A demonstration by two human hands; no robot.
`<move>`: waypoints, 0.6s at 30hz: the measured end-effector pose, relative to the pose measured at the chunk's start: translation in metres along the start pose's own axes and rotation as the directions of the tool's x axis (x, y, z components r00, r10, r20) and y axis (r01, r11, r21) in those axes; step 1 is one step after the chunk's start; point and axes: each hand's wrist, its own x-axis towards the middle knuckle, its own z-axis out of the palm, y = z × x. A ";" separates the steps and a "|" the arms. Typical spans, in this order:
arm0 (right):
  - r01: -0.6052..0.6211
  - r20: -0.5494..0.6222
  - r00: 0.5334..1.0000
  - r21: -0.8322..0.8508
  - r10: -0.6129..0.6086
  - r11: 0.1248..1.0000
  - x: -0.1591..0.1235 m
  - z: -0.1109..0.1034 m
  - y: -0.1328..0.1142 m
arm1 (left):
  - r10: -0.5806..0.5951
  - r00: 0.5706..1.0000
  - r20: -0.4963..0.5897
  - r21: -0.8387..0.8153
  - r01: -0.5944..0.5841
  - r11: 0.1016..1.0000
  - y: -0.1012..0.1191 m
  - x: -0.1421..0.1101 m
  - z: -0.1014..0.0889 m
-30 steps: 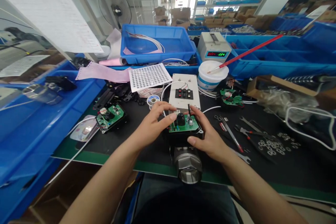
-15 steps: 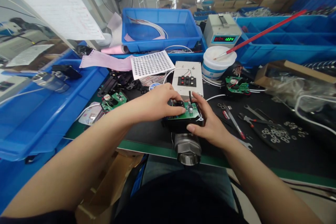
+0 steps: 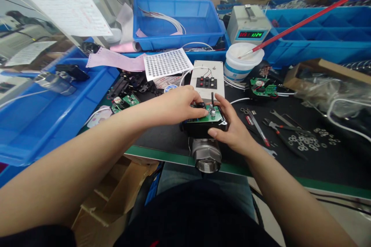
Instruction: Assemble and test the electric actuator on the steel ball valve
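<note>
A valve actuator stands at the table's front edge: a black housing point(image 3: 199, 129) with a green circuit board point(image 3: 218, 115) on top and a threaded steel valve body point(image 3: 206, 157) below. My left hand point(image 3: 185, 104) reaches over the board, thumb and fingers closed around a small black part point(image 3: 199, 105) on its left side. Its fingertips partly hide that part. My right hand point(image 3: 236, 133) grips the housing from the right, thumb at the front and fingers behind. A thin black shaft point(image 3: 212, 99) rises from the board between the hands.
Behind the actuator sits a switch box point(image 3: 207, 89). A white tub point(image 3: 242, 63) with a red-handled brush point(image 3: 298, 27) stands near a digital power supply point(image 3: 247, 25). Pliers point(image 3: 278, 129) and loose nuts point(image 3: 304, 141) lie right. Blue bins point(image 3: 179, 40) line the back.
The whole scene sits slightly higher in the picture, as my head has tilted. Both hands keep nearly the same hold on the actuator. The red digits on the power supply differ.
</note>
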 end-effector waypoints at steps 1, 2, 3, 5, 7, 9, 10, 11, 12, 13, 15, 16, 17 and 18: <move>0.011 -0.003 1.000 -0.002 -0.011 1.000 0.000 0.000 0.001 | -0.006 1.000 0.002 0.004 0.006 1.000 0.000 0.001 0.000; 0.023 -0.005 1.000 -0.003 -0.023 1.000 0.000 -0.001 0.001 | -0.014 1.000 0.003 0.008 0.014 1.000 0.000 0.002 0.000; 0.032 -0.008 0.999 -0.005 -0.032 0.999 0.001 -0.001 0.002 | -0.022 1.000 0.003 0.013 0.022 1.000 0.000 0.003 0.000; 0.034 -0.014 0.999 -0.013 -0.034 0.999 0.001 -0.002 0.003 | -0.043 0.999 0.005 0.021 0.043 0.999 0.001 0.004 0.000; 0.027 -0.024 0.999 -0.024 -0.027 0.999 0.001 -0.003 0.004 | -0.063 0.998 0.009 0.023 0.063 0.998 0.003 0.006 0.000; 0.027 -0.030 0.999 -0.024 -0.027 0.999 0.001 -0.004 0.005 | -0.096 0.995 0.006 0.015 0.096 0.995 0.005 0.006 0.000; 0.033 -0.031 0.999 -0.019 -0.033 0.999 0.001 -0.004 0.005 | -0.117 0.993 0.005 0.004 0.117 0.993 0.006 0.006 0.000; 0.039 -0.030 0.999 -0.013 -0.040 0.999 0.002 -0.004 0.005 | -0.139 0.990 0.003 -0.014 0.139 0.990 0.007 0.005 0.001; 0.044 -0.029 0.999 -0.009 -0.044 0.999 0.002 -0.005 0.004 | -0.161 0.987 -0.001 -0.039 0.161 0.986 0.007 0.005 0.001; 0.047 -0.028 0.999 -0.007 -0.047 0.999 0.002 -0.005 0.004 | -0.181 0.983 -0.005 -0.069 0.180 0.981 0.007 0.005 0.002; 0.049 -0.029 0.998 -0.008 -0.049 0.999 0.002 -0.006 0.004 | -0.209 0.978 -0.019 -0.138 0.204 0.969 0.008 0.004 0.005; 0.049 -0.032 0.998 -0.012 -0.050 0.999 0.003 -0.006 0.004 | -0.220 0.975 -0.029 -0.174 0.212 0.962 0.008 0.005 0.007; 0.051 -0.037 0.998 -0.019 -0.052 0.999 0.003 -0.006 0.004 | -0.230 0.972 -0.041 -0.208 0.217 0.954 0.008 0.005 0.009; 0.054 -0.044 0.998 -0.027 -0.055 0.998 0.003 -0.007 0.004 | -0.238 0.970 -0.053 -0.237 0.220 0.946 0.008 0.006 0.011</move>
